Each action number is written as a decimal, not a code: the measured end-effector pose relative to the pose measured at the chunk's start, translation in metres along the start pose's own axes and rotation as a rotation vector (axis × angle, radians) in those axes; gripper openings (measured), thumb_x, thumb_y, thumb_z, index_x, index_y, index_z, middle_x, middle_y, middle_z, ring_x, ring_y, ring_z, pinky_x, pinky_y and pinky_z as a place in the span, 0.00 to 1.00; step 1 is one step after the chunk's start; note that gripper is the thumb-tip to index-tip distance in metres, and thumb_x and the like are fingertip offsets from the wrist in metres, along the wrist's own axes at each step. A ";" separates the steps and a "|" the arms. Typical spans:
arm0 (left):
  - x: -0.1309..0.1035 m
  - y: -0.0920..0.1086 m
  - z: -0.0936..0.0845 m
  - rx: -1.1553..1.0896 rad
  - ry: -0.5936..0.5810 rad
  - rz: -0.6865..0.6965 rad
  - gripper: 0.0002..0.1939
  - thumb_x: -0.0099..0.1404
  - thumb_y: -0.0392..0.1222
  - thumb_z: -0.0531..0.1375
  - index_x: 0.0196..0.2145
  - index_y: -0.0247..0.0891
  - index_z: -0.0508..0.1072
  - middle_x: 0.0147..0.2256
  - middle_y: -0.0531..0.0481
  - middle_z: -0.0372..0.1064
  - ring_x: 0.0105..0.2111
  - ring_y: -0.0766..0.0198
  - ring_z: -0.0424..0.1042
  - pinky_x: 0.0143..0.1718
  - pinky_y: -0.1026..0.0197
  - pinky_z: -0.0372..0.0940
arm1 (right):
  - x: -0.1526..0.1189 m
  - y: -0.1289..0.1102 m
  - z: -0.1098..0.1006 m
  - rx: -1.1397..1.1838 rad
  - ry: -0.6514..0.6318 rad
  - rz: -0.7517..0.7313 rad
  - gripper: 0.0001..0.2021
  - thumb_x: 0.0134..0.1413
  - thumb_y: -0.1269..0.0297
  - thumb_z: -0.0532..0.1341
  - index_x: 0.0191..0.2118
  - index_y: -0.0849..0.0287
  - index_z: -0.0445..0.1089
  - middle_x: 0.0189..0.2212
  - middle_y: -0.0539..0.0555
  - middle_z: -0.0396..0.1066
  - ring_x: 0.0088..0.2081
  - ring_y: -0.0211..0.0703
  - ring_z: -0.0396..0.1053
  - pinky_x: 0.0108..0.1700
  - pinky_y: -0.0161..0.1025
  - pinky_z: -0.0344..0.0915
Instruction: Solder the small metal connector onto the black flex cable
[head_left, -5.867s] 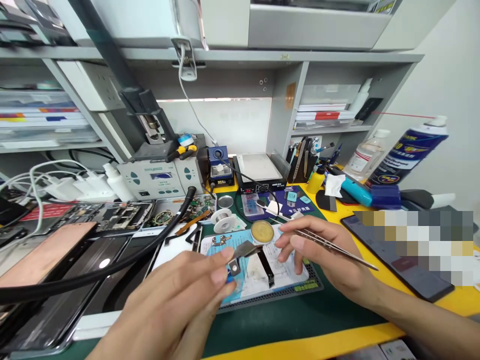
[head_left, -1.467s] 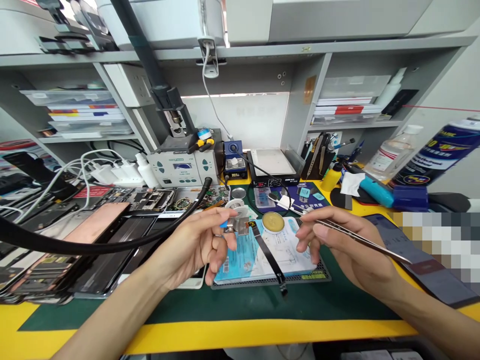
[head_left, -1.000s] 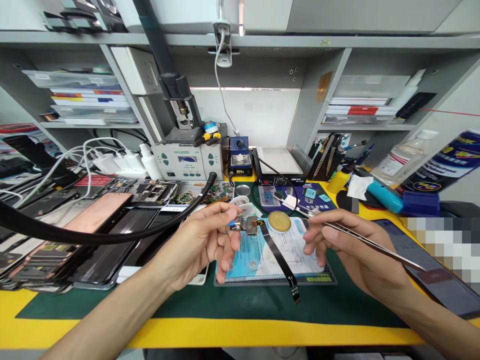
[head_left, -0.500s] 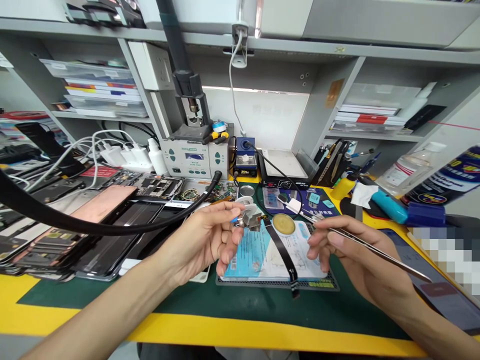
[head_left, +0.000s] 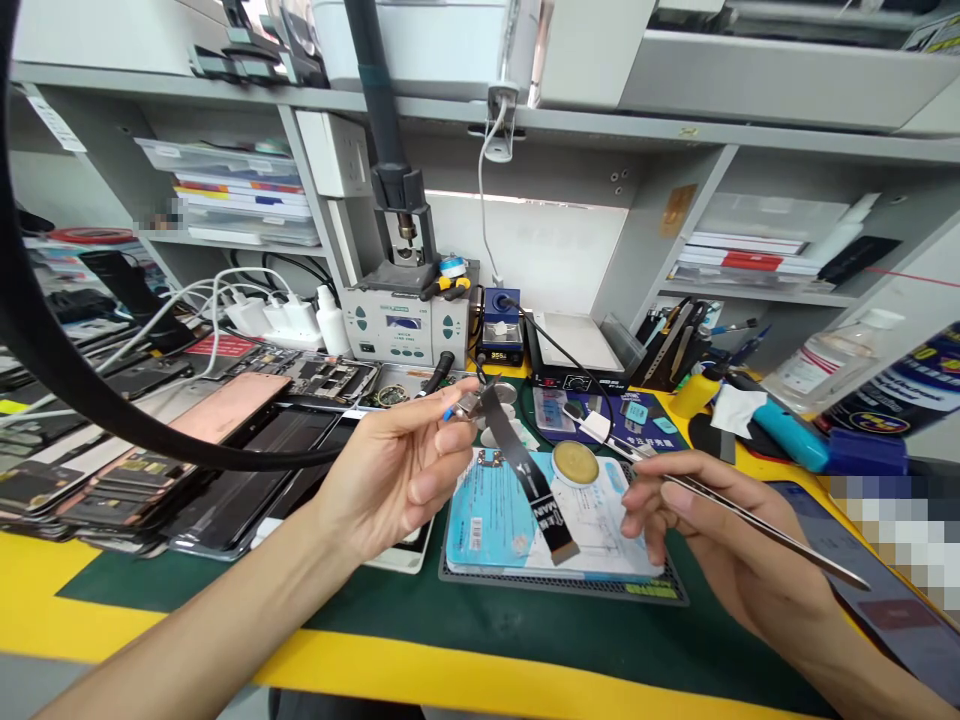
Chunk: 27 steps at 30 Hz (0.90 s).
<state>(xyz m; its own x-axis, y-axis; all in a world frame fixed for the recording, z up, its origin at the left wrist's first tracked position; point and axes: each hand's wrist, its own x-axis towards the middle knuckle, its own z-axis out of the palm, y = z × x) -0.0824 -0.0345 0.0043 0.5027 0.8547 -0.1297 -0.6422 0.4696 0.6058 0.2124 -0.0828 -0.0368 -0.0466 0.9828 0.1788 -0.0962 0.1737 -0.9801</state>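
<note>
Two hands up over the counter (head_left: 420, 620). Left hand (head_left: 390, 470) pinches small metal part (head_left: 466, 403) at thumb and index fingers (head_left: 442, 400); its black flex cable (head_left: 529, 475) hangs down-right over blue pad (head_left: 487, 520). Right hand (head_left: 712, 530) grips tweezers (head_left: 750, 520), tips near brass disc (head_left: 575, 463).

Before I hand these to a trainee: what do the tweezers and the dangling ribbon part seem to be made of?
The tweezers in the right hand look like bare brushed steel: thin, silvery, glinting. The ribbon cable pinched by the left hand seems a matte black flexible film, since it hangs and bends, with a small shiny metal piece at its top.
</note>
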 end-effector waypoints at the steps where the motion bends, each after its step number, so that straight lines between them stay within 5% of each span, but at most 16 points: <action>1: 0.000 0.000 0.000 -0.011 -0.006 0.009 0.20 0.80 0.35 0.41 0.45 0.36 0.73 0.20 0.55 0.66 0.08 0.68 0.60 0.06 0.70 0.61 | 0.000 0.001 0.000 0.002 -0.001 0.002 0.10 0.60 0.54 0.73 0.43 0.54 0.85 0.32 0.60 0.82 0.30 0.51 0.80 0.24 0.36 0.74; 8: -0.001 -0.001 -0.003 -0.016 -0.126 0.028 0.26 0.80 0.35 0.43 0.24 0.36 0.67 0.16 0.54 0.62 0.08 0.70 0.61 0.08 0.72 0.61 | 0.000 0.005 -0.002 0.015 -0.015 0.015 0.11 0.61 0.54 0.73 0.43 0.55 0.84 0.33 0.60 0.81 0.30 0.50 0.80 0.25 0.36 0.74; 16: -0.001 -0.003 -0.001 -0.055 -0.128 0.058 0.15 0.76 0.32 0.46 0.36 0.36 0.69 0.23 0.55 0.66 0.06 0.73 0.54 0.03 0.72 0.52 | -0.001 0.006 -0.004 0.024 -0.015 0.007 0.11 0.61 0.55 0.73 0.44 0.55 0.84 0.33 0.59 0.81 0.30 0.49 0.80 0.24 0.35 0.74; 27: -0.003 -0.003 -0.014 0.005 -0.290 0.005 0.22 0.79 0.38 0.49 0.25 0.37 0.65 0.15 0.57 0.57 0.07 0.74 0.52 0.09 0.73 0.64 | 0.001 0.003 0.000 0.035 -0.028 -0.009 0.11 0.60 0.55 0.73 0.43 0.55 0.84 0.32 0.59 0.81 0.30 0.48 0.80 0.25 0.34 0.74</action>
<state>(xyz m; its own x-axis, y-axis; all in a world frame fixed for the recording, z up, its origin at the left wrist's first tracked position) -0.0902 -0.0351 -0.0079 0.6442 0.7579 0.1029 -0.6429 0.4636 0.6098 0.2119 -0.0810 -0.0396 -0.0730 0.9790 0.1901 -0.1319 0.1794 -0.9749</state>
